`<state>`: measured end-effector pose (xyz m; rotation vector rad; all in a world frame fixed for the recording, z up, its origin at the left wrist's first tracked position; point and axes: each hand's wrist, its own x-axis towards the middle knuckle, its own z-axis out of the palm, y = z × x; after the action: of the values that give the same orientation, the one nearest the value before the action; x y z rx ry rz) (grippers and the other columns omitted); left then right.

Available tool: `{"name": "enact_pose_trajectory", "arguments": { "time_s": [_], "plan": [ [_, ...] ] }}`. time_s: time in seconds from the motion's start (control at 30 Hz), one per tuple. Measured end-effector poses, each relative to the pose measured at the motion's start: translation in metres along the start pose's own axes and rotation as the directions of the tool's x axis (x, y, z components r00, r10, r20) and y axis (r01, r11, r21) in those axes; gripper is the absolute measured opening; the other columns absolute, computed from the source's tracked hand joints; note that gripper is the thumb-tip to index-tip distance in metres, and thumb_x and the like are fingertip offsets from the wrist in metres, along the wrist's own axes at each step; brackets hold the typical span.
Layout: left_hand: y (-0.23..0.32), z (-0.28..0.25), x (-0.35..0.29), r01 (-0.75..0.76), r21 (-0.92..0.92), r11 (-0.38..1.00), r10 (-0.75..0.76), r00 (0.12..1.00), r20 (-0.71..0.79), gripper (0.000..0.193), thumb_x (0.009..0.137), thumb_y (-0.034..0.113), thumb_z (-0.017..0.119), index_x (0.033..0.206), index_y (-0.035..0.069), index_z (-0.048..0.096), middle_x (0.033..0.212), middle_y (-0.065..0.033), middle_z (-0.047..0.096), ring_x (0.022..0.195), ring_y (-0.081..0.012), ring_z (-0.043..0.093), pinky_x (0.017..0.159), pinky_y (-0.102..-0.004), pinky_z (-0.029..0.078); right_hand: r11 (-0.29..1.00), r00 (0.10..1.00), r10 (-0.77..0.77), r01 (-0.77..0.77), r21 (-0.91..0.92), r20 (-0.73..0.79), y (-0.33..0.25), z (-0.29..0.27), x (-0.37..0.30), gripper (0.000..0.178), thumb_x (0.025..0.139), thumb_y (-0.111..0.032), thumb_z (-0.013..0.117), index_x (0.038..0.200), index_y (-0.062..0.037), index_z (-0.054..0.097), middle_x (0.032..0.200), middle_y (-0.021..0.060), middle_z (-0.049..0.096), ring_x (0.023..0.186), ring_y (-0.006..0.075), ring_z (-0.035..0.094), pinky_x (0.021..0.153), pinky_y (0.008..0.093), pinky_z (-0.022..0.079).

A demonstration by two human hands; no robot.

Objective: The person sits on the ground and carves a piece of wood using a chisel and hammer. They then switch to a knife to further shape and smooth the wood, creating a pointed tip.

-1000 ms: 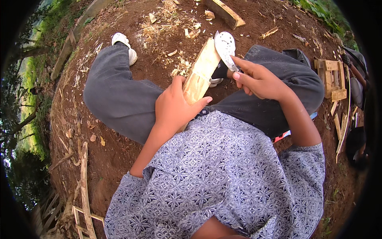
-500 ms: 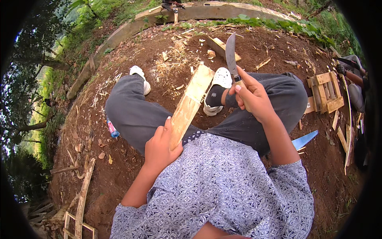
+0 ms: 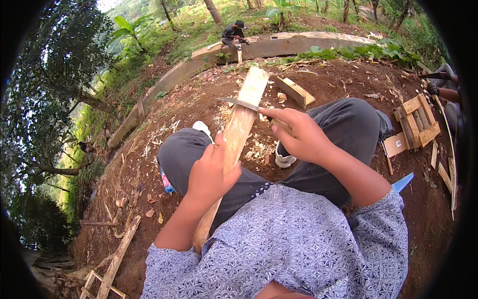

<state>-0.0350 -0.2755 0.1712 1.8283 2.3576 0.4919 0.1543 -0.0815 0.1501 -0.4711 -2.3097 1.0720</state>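
Observation:
A long pale wooden plank [image 3: 238, 130] slants up and away from my lap, between my bent legs. My left hand [image 3: 213, 169] grips it around its lower middle, thumb on one side and fingers on the other. In my right hand [image 3: 298, 133] is a knife [image 3: 240, 103], its handle mostly hidden by my fingers. The blade lies across the upper part of the plank, pointing left and touching or very close to the wood. Below the blade the plank's face looks darker than its pale far end.
Wood shavings [image 3: 261, 149] litter the brown soil. A wood block [image 3: 296, 92] lies ahead, a small wooden frame [image 3: 417, 121] and a blue saw blade [image 3: 402, 182] to the right. One person [image 3: 234, 35] sits by the far concrete edge [image 3: 279, 47]; another's gloved hand [image 3: 433, 88] shows at right.
My right hand has brought the knife from upright beside the plank to lying across it. The plank has slid farther up through my left hand's grip, and the view has tilted upward.

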Motion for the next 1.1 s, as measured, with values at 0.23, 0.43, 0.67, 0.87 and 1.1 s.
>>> {"name": "enact_pose_trajectory", "arguments": {
  "time_s": [0.23, 0.43, 0.67, 0.87, 1.1],
  "plan": [
    [-0.019, 0.018, 0.025, -0.024, -0.178, 0.984, 0.026, 1.0, 0.009, 0.082, 0.085, 0.024, 0.075, 0.15, -0.011, 0.039, 0.108, -0.028, 0.066, 0.096, -0.0406, 0.069, 0.084, -0.0439, 0.055, 0.896, 0.965, 0.224, -0.147, -0.42, 0.14, 0.011, -0.019, 0.04, 0.043, 0.099, -0.01, 0.057, 0.141, -0.0197, 0.06, 0.105, 0.0208, 0.068, 0.096, 0.0419, 0.068, 0.085, 0.0504, 0.053],
    [-0.027, 0.011, 0.052, 0.188, -0.553, 0.812, -0.083, 0.974, 0.209, 0.085, 0.088, 0.018, 0.074, 0.156, -0.011, 0.032, 0.125, -0.0255, 0.065, 0.114, -0.0256, 0.066, 0.099, -0.0339, 0.049, 0.735, 0.943, 0.33, -0.228, -0.638, 0.042, 0.058, -0.072, 0.109, 0.043, 0.101, -0.012, 0.054, 0.144, -0.0168, 0.057, 0.098, 0.0254, 0.07, 0.094, 0.0424, 0.068, 0.084, 0.0523, 0.053],
    [-0.039, 0.049, 0.082, 0.258, -0.51, 0.82, -0.189, 0.965, 0.184, 0.09, 0.086, 0.026, 0.074, 0.157, -0.003, 0.027, 0.135, -0.0329, 0.057, 0.125, -0.0429, 0.061, 0.104, -0.0455, 0.049, 0.957, 0.984, 0.177, -0.165, -0.237, 0.031, 0.1, -0.071, 0.151, 0.041, 0.104, -0.015, 0.056, 0.145, -0.0147, 0.057, 0.096, 0.016, 0.07, 0.083, 0.0207, 0.064, 0.081, 0.0379, 0.051],
    [-0.039, 0.055, 0.108, 0.3, -0.34, 0.891, -0.261, 0.953, 0.156, 0.09, 0.086, 0.024, 0.075, 0.157, -0.002, 0.028, 0.138, -0.0321, 0.055, 0.127, -0.0465, 0.058, 0.104, -0.0488, 0.048, 0.969, 0.892, 0.242, -0.244, -0.044, 0.381, 0.108, -0.047, 0.153, 0.038, 0.1, -0.012, 0.06, 0.138, -0.0097, 0.059, 0.1, 0.011, 0.07, 0.089, 0.0186, 0.065, 0.085, 0.0342, 0.051],
    [-0.036, 0.056, 0.112, 0.38, -0.41, 0.83, -0.328, 0.925, 0.192, 0.087, 0.084, 0.015, 0.076, 0.157, -0.003, 0.032, 0.144, -0.0302, 0.053, 0.136, -0.0424, 0.054, 0.111, -0.0446, 0.043, 0.981, 0.902, 0.193, -0.167, -0.101, 0.387, 0.119, -0.022, 0.15, 0.032, 0.099, -0.012, 0.06, 0.131, -0.0119, 0.058, 0.091, 0.023, 0.069, 0.086, 0.0427, 0.068, 0.077, 0.047, 0.051]
  ]
}}
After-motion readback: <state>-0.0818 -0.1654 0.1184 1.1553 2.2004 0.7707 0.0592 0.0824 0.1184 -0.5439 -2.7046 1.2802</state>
